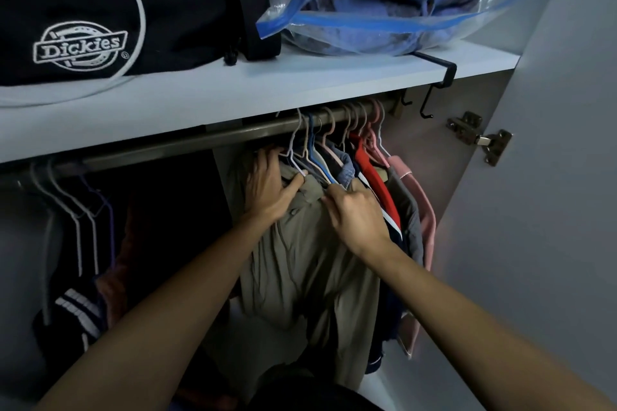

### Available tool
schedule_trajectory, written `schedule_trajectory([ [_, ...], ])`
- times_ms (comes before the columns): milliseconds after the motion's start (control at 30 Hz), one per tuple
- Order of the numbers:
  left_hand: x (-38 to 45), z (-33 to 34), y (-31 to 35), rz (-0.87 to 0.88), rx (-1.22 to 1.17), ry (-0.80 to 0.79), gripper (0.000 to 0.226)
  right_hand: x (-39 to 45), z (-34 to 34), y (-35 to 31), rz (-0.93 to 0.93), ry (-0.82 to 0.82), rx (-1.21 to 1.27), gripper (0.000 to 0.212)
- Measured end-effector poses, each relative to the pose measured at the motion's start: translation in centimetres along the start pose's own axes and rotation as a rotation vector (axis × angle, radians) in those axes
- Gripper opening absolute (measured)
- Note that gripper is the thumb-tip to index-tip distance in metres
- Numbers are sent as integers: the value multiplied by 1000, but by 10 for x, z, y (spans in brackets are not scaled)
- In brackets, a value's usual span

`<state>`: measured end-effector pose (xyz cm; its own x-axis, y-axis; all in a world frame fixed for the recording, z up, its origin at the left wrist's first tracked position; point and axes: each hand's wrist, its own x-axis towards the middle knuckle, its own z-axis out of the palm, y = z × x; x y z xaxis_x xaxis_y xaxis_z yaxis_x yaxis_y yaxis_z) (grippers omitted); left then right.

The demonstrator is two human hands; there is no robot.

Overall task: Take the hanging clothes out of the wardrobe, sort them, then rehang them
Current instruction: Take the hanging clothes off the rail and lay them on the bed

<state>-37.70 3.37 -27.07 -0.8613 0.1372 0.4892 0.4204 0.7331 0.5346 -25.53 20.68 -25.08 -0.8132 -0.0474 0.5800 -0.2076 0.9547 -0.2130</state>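
Reaching into a wardrobe, two bare arms meet at a khaki shirt hanging from the rail above the fingers. Its length drops straight down below both hands. The left hand grips the shirt's shoulder, fingers curled over the fabric. The right hand pinches the collar just beside it. Packed hangers crowd beyond the right fingertips. Both hands look equally near, so lifting the hook upward off the rail seems the likely next move.
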Motion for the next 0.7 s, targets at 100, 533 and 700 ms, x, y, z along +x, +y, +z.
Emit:
schedule_trajectory([
  [100, -13, -9, 9, 25, 6, -14, 66, -12, -11, -1, 3, -12, 21, 17],
  [533, -56, -82, 105, 340, 117, -92, 55, -82, -138, 42, -11, -53, 12, 23],
  [700, -83, -98, 133, 354, 87, -170, 56, -125, -191, 54, -9, -43, 47, 21],
])
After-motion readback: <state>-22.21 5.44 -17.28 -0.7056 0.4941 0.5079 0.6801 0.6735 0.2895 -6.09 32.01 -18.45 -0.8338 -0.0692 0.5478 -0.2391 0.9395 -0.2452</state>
